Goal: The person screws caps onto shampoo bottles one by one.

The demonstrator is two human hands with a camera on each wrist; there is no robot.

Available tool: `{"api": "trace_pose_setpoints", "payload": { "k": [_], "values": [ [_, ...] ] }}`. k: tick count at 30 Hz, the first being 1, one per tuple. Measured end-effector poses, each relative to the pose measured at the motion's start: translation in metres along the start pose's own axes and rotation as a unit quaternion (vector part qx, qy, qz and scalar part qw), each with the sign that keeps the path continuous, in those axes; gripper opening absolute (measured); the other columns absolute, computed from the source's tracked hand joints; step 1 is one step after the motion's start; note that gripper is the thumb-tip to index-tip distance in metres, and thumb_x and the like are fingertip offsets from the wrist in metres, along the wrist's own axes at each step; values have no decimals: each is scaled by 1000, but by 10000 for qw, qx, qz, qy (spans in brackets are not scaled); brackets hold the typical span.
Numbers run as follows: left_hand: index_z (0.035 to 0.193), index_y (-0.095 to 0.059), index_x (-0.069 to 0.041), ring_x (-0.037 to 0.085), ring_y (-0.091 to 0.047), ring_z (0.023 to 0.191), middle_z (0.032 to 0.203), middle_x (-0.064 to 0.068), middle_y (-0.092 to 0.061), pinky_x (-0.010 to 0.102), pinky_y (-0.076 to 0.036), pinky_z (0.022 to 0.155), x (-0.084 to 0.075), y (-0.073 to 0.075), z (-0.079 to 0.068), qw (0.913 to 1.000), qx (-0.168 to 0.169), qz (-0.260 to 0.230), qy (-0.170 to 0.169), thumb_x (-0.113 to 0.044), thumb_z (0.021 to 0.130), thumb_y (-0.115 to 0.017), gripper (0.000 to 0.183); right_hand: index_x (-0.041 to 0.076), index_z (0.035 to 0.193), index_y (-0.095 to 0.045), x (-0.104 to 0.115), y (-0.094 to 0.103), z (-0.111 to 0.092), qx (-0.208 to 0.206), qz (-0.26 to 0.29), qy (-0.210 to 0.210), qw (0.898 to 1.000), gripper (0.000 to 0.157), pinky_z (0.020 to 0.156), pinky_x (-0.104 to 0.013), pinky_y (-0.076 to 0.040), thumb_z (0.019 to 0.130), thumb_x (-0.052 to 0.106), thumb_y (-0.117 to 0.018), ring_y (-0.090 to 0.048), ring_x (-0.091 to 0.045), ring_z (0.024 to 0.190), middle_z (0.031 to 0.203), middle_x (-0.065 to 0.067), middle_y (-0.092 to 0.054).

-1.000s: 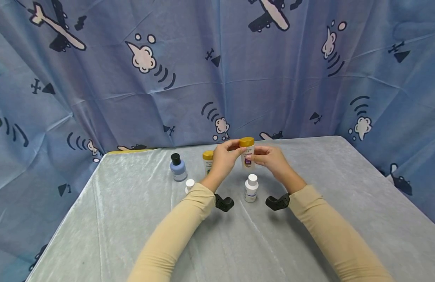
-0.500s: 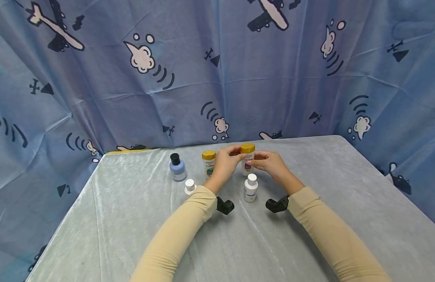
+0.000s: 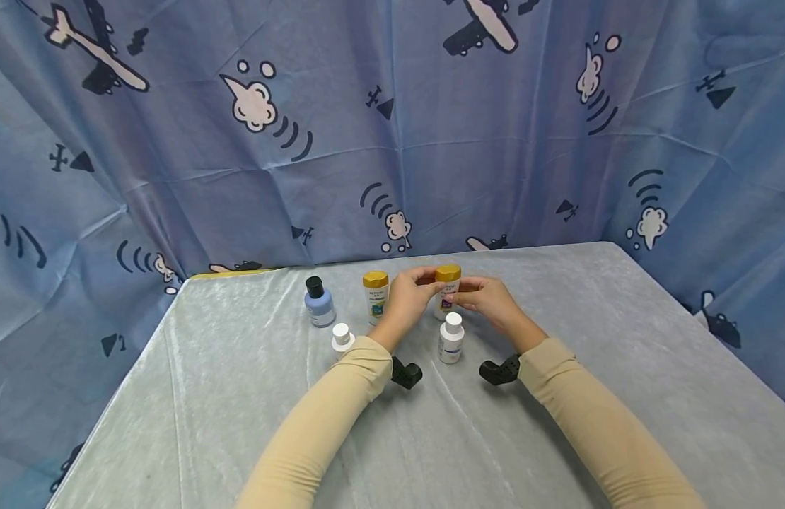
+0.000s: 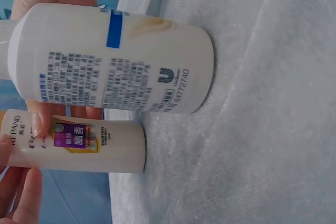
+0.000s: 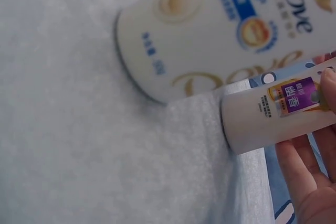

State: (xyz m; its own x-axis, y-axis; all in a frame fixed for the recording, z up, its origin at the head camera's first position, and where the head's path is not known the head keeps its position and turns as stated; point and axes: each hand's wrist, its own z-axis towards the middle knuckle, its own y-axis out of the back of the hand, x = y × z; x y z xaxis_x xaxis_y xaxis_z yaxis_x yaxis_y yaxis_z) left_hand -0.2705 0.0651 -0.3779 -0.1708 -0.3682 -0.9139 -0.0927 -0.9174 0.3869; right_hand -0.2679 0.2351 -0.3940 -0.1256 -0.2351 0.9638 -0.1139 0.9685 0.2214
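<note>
A white bottle with a gold cap (image 3: 448,272) and a purple label (image 4: 77,136) stands upright, its base apparently on the cloth. My left hand (image 3: 410,297) pinches its upper part from the left. From the right, my right hand (image 3: 492,300) also grips it, thumb on the front of the label. Just nearer stands a white Dove bottle (image 3: 451,343) with a white cap, apart from both hands. A second gold-capped bottle (image 3: 376,293) is left of my left hand, its lower part partly hidden by that hand and wrist.
A blue bottle with a black cap (image 3: 320,304) stands at the left. Another white-capped bottle (image 3: 342,338) is partly covered by the left sleeve. Grey cloth covers the table (image 3: 240,424); a blue patterned curtain (image 3: 341,127) hangs behind.
Both hands have lowered the gold-capped bottle down to the table, most of it in the first half second. The other bottles have stayed in place.
</note>
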Motion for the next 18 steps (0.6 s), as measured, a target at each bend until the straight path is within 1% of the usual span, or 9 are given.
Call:
{"api": "trace_pose_setpoints", "payload": {
  "k": [9, 13, 15, 18],
  "values": [
    [121, -71, -9, 19, -67, 112, 116, 6, -74, 31, -55, 95, 0, 0, 0, 9999, 6, 159, -49, -18, 92, -72, 30, -3, 139, -54, -1, 0, 1, -7, 13, -103, 9999, 52, 107, -38, -48, 92, 11, -71, -65, -4, 104, 143, -23, -55],
    [121, -71, -8, 20, -68, 111, 116, 8, -74, 30, -55, 93, -4, 3, -1, 10000, 16, 9, 38, -17, 92, -72, 31, -3, 139, -54, -2, 0, 1, 9, 41, -65, 10000, 53, 107, -39, -49, 91, 12, -73, -66, -3, 101, 142, -23, -55],
    [121, -71, -7, 20, -68, 110, 116, 9, -74, 30, -56, 91, -7, 7, -3, 9998, -5, -182, 99, -16, 92, -72, 31, -3, 138, -55, -2, 2, 0, 12, -80, 21, 10000, 54, 107, -40, -49, 90, 13, -74, -66, -7, 104, 141, -23, -56],
    [121, -70, -7, 21, -68, 110, 118, 9, -73, 32, -57, 92, -13, 18, -7, 9988, -68, -470, 96, -17, 92, -71, 31, 0, 138, -57, -2, 8, -4, -30, -533, 254, 9982, 56, 108, -43, -49, 89, 19, -76, -64, -20, 117, 139, -21, -59]
  ]
}}
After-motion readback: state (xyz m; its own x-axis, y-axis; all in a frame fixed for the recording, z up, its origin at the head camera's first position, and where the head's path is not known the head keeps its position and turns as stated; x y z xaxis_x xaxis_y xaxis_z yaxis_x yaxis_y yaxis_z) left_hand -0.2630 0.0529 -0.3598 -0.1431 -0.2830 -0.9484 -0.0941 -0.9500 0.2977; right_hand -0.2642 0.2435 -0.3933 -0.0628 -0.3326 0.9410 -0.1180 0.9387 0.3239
